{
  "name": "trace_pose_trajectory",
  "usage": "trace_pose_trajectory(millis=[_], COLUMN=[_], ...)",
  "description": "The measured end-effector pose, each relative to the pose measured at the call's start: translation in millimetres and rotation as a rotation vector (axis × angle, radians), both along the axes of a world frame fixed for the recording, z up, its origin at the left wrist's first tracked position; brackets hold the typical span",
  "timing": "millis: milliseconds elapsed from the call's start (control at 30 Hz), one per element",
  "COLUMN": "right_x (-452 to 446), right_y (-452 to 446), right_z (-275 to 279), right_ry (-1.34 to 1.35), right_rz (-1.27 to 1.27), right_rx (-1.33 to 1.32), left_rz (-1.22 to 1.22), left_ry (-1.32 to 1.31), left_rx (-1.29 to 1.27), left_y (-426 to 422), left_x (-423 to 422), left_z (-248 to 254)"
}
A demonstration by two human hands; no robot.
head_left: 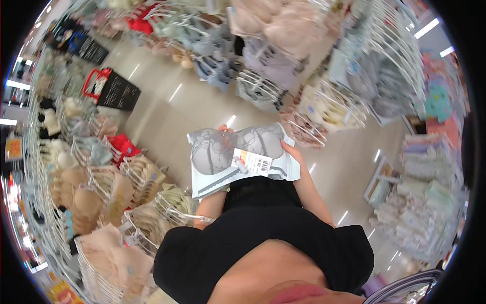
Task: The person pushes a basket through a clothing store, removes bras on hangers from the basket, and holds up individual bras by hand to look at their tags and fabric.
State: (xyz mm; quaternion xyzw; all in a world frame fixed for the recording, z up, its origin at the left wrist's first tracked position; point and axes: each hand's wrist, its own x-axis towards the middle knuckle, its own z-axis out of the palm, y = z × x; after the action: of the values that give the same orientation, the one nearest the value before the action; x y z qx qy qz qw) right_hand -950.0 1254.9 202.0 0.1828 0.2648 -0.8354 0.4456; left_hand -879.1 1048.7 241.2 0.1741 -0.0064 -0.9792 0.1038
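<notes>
A pale grey-and-white bra (211, 155) with lace-patterned cups is spread out in front of my black top, its cups facing up. My left hand (226, 129) is mostly hidden behind it; only fingertips curl over the upper edge between the cups. At the other side, my right hand (292, 152) grips the edge, thumb on the front and the other fingers out of sight underneath. A white price tag (259, 162) with a barcode and an orange part lies over the lower middle of the bra.
Racks of hanging bras (104, 185) run close along my left side. More hanging bras (276, 25) fill the rack ahead, and folded garments (417, 218) sit at the right. A dark shopping basket (119, 91) with a red handle stands on the shiny tiled floor (167, 119).
</notes>
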Motion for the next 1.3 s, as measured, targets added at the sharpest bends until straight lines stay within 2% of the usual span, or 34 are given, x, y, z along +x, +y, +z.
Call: trace_pose_trajectory(millis=[100,167,233,267,333,400,500,567,600,633,700,733,800,833,900,967,1033,1100,1167,1233,1300], right_x=[21.8,22.2,18.9,14.5,8.2,-5.2,3.9,20.8,19.1,13.0,0.5,-5.1,-14.1,-18.0,-24.5,-24.7,-23.2,-24.6,-31.2,-39.1,-47.6], right_y=[57.9,89.5,118.9,145.9,172.2,199.0,255.9,257.4,265.6,277.4,302.3,306.4,302.2,299.1,294.0,295.4,292.0,288.2,289.2,289.2,289.1], right_z=[-3.3,-10.6,-7.2,-31.9,7.8,26.5,-26.7,-14.8,1.0,15.4,46.5,67.5,95.5,101.5,102.7,96.2,95.6,97.8,100.0,107.0,113.6], right_ry=[0.023,0.064,0.069,0.177,0.169,0.209,0.293,0.294,0.305,0.307,0.859,0.865,0.817,0.8,0.685,0.787,0.975,0.995,1.137,1.185,1.255], right_rz=[-0.247,-0.354,-0.52,-0.5,-0.621,-0.769,-0.842,-0.922,-0.988,-0.993,-0.488,-0.487,-0.54,-0.555,-0.996,-0.945,-0.837,-0.887,-0.893,-0.903,-0.987], right_rx=[0.085,0.182,0.354,0.522,0.494,0.362,0.408,0.432,0.473,0.466,0.027,0.023,0.28,0.364,0.416,0.471,0.591,0.502,0.613,0.62,0.748], left_rz=[-0.212,-0.406,-0.518,-0.555,-0.592,-0.57,-0.578,-0.708,-0.769,-0.829,-0.845,-0.866,-0.88,-0.876,-0.83,-0.869,-0.618,-0.571,-0.524,-0.478,-0.465], left_ry=[-0.001,0.005,0.017,0.015,0.002,-0.026,-0.064,-0.104,-0.047,0.009,0.06,0.271,0.323,0.327,0.165,0.123,0.112,0.076,0.188,0.217,0.276], left_rx=[-0.139,-0.384,-0.493,-0.53,-0.568,-0.582,-0.465,-0.23,-0.213,-0.195,-0.165,-0.169,-0.583,-0.587,-0.999,-0.972,-1.239,-1.172,-1.325,-1.376,-1.534], left_y=[53.5,84.2,110.5,122.3,146.6,168.2,180.1,168.3,170.9,173.7,173.3,170.3,176.3,185.0,202.6,206.2,215.3,212.2,206.0,202.8,196.8], left_x=[-5.0,-19.5,-33.0,-40.3,-53.8,-65.8,-74.3,-82.2,-88.5,-96.4,-106.3,-111.7,-117.2,-119.4,-124.2,-122.9,-117.9,-118.1,-123.3,-129.0,-135.7], left_z=[4.6,8.9,9.7,11.1,12.3,14.2,8.7,-6.0,10.8,21.9,15.1,9.4,33.1,45.7,60.7,63.7,59.1,63.9,73.0,83.9,91.1])
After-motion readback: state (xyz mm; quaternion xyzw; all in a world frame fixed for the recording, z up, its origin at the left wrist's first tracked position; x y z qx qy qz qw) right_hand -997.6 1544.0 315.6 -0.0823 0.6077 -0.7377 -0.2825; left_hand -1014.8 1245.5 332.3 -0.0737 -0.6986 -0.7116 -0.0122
